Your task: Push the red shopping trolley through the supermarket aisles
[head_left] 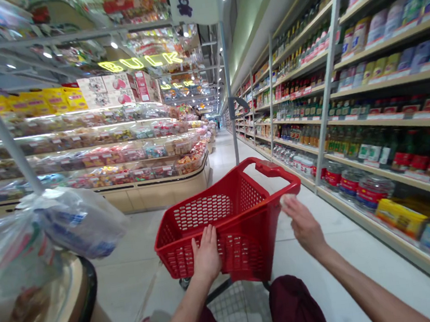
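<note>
A red plastic shopping cart (256,239) with perforated walls stands in front of me, turned sideways, its handle (279,171) at the upper right. My left hand (207,253) lies against the cart's near side wall, with fingers stretched out just below the rim. At the handle end, my right hand (304,223) has its fingers curled together, their tips at the corner of the cart below the handle. Part of the right grip is hidden by the hand itself. Under the cart, a dark wheel (184,283) shows at the left.
Shelves of bottles and jars (371,189) line the right. A bulk-goods counter (156,189) stands at the left behind the cart. A rounded counter (79,282) with a plastic bag (79,219) is close on my left. A thin post (230,101) rises behind the cart.
</note>
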Action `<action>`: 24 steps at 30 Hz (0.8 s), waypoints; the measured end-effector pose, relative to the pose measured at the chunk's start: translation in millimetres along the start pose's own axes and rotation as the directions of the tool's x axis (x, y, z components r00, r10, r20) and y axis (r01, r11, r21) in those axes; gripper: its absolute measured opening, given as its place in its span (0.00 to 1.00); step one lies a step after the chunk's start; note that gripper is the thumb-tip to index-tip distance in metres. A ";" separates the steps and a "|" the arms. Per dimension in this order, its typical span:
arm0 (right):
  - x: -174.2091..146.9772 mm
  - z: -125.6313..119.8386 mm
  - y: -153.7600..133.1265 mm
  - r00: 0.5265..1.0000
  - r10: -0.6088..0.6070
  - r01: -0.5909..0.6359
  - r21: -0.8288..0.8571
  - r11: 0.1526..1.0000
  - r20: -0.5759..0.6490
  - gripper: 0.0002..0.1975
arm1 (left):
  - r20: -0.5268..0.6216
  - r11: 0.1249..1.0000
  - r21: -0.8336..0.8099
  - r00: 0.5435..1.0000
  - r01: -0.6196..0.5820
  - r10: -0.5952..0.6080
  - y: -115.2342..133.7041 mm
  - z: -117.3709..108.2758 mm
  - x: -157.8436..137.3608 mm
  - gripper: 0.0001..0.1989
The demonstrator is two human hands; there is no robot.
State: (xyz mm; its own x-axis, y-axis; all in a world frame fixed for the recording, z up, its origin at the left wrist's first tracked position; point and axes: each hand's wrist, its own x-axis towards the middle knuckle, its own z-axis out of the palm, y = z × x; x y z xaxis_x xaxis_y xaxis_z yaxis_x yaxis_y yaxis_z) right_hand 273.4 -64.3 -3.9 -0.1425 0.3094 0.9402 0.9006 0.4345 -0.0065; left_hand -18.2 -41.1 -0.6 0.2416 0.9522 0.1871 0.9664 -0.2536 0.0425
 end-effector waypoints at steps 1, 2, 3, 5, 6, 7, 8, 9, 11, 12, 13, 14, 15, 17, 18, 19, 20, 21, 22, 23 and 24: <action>8.2 -3.7 6.8 0.998 0.043 -0.044 -0.024 0.999 -0.044 0.20 | -0.004 1.000 0.002 1.000 0.004 -0.004 0.7 0.1 0.3 0.38; 11.4 -4.9 10.9 0.996 0.055 -0.058 -0.039 0.998 -0.066 0.20 | -0.006 1.000 0.004 1.000 0.007 -0.007 1.3 0.3 0.4 0.38; 8.7 -3.7 11.5 0.998 0.040 -0.043 -0.043 0.998 -0.053 0.20 | -0.008 1.000 0.007 1.000 0.010 -0.010 1.6 0.5 0.4 0.37; -10.8 4.5 3.1 0.996 -0.068 0.068 -0.003 0.998 0.060 0.19 | -0.015 1.000 0.014 1.000 0.009 -0.009 1.4 0.9 0.0 0.38; -23.1 9.8 -4.0 0.979 -0.150 0.145 0.040 0.989 0.140 0.18 | -0.016 1.000 0.016 1.000 0.006 -0.006 0.9 0.9 -0.4 0.38; -33.6 14.5 -11.1 0.956 -0.214 0.199 0.089 0.976 0.200 0.17 | -0.013 1.000 0.016 1.000 0.005 -0.005 0.5 0.6 -0.9 0.38; -39.8 17.9 -17.1 0.948 -0.233 0.212 0.113 0.971 0.219 0.16 | -0.006 1.000 0.015 1.000 0.007 -0.007 0.1 0.0 -1.5 0.38; -40.8 19.6 -21.2 0.950 -0.224 0.201 0.124 0.972 0.218 0.15 | 0.000 1.000 0.012 1.000 0.011 -0.011 -0.1 -0.7 -2.2 0.39; -28.9 19.2 -23.0 0.980 -0.135 0.121 0.103 0.987 0.149 0.16 | 0.004 1.000 0.001 1.000 0.022 -0.022 0.2 -2.4 -3.7 0.38; -20.0 18.4 -21.6 0.990 -0.093 0.084 0.090 0.992 0.104 0.16 | -0.001 1.000 -0.004 1.000 0.027 -0.027 0.5 -3.2 -4.4 0.38; -12.5 18.0 -19.9 0.995 -0.070 0.064 0.082 0.995 0.069 0.16 | -0.006 0.999 -0.010 0.999 0.031 -0.031 0.8 -3.8 -5.0 0.37; -8.7 18.3 -18.6 0.996 -0.071 0.067 0.081 0.994 0.047 0.17 | -0.011 0.999 -0.014 0.999 0.033 -0.033 1.1 -4.2 -5.4 0.37; -9.7 19.5 -18.6 0.994 -0.101 0.097 0.087 0.991 0.044 0.16 | -0.011 0.999 -0.017 0.999 0.034 -0.034 1.1 -4.2 -5.6 0.37; -23.7 23.8 -22.5 0.974 -0.205 0.194 0.114 0.974 0.097 0.16 | 0.000 0.999 -0.018 0.999 0.032 -0.032 0.5 -3.6 -5.2 0.38; -33.1 26.3 -25.8 0.956 -0.255 0.237 0.131 0.963 0.146 0.15 | 0.008 0.999 -0.018 1.000 0.028 -0.028 -0.1 -3.1 -4.8 0.38; -40.7 28.7 -29.2 0.943 -0.275 0.251 0.139 0.958 0.187 0.15 | 0.012 1.000 -0.019 1.000 0.025 -0.025 -0.7 -2.4 -4.2 0.38; -44.6 30.8 -32.2 0.938 -0.277 0.251 0.143 0.957 0.207 0.15 | 0.012 1.000 -0.020 1.000 0.021 -0.021 -1.3 -1.9 -3.6 0.38; -43.9 32.6 -34.5 0.944 -0.256 0.230 0.143 0.963 0.206 0.15 | 0.011 1.000 -0.021 1.000 0.018 -0.017 -1.7 -1.5 -3.2 0.38; -39.0 34.1 -35.9 0.957 -0.224 0.200 0.140 0.970 0.182 0.16 | 0.007 1.000 -0.022 1.000 0.016 -0.015 -2.0 -1.3 -3.0 0.38; -31.4 35.7 -36.5 0.971 -0.190 0.170 0.138 0.976 0.146 0.16 | 0.005 1.000 -0.023 1.000 0.016 -0.016 -2.0 -1.4 -3.1 0.38; -23.3 37.6 -36.5 0.981 -0.162 0.147 0.134 0.980 0.110 0.17 | 0.008 1.000 -0.025 1.000 0.018 -0.018 -2.0 -1.7 -3.4 0.39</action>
State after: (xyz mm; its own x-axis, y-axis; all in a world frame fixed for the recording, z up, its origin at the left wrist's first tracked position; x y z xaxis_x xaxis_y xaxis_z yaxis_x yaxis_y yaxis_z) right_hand 228.4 -55.6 -38.4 -0.3308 0.3259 0.8856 0.8068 0.5845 0.0863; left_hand -21.1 -44.1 0.3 0.2246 0.9579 0.1789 0.9682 -0.2402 0.0704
